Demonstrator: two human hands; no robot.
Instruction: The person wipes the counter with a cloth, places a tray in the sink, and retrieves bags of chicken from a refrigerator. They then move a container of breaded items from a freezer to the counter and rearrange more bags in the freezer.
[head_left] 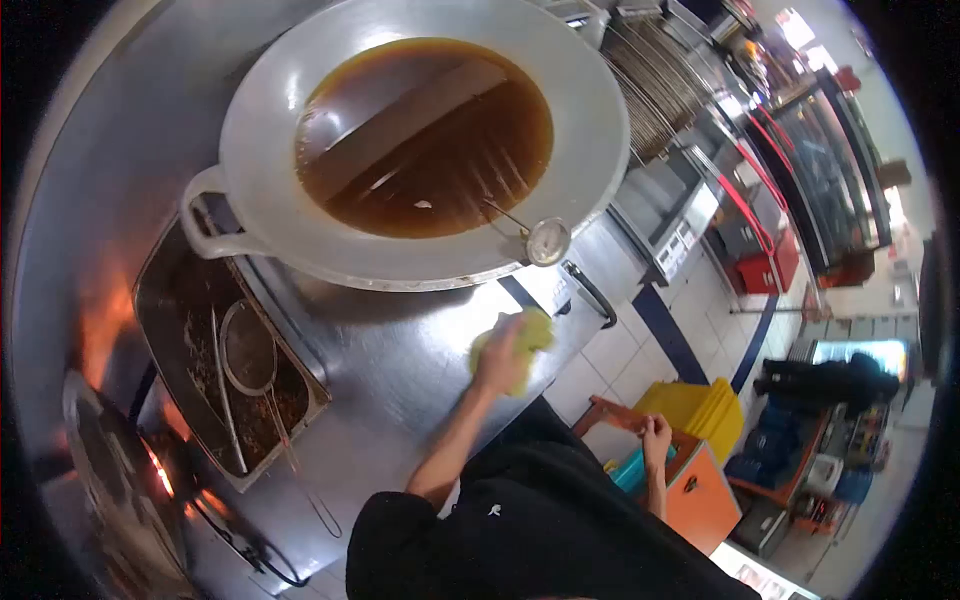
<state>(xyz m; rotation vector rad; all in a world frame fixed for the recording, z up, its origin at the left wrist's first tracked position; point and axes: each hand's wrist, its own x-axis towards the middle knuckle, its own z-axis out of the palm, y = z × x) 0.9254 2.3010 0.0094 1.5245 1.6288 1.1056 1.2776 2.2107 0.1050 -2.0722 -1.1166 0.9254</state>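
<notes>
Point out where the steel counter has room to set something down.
The steel counter is bare between the wok, the tray and the left hand on its yellow-green cloth. The tray is crowded with a strainer and a metal rod; the wok holds brown liquid.

L hand [503, 358] is out front of the torso [530, 530], palm down, back of hand to the cam; fingers blurred, so curl's hard to tell. L forearm [452, 445] is bare, runs diag. fwd & inward from a bent elbow, wrist approx. in line w/ it. R hand [656, 436] sits off to the R side, nearer the body than L, fingers bunched loosely, detail too small to read. R forearm [656, 490] shows only in pt., bare, pointing fwd; R upper arm's hidden. Hands well apart.
</notes>
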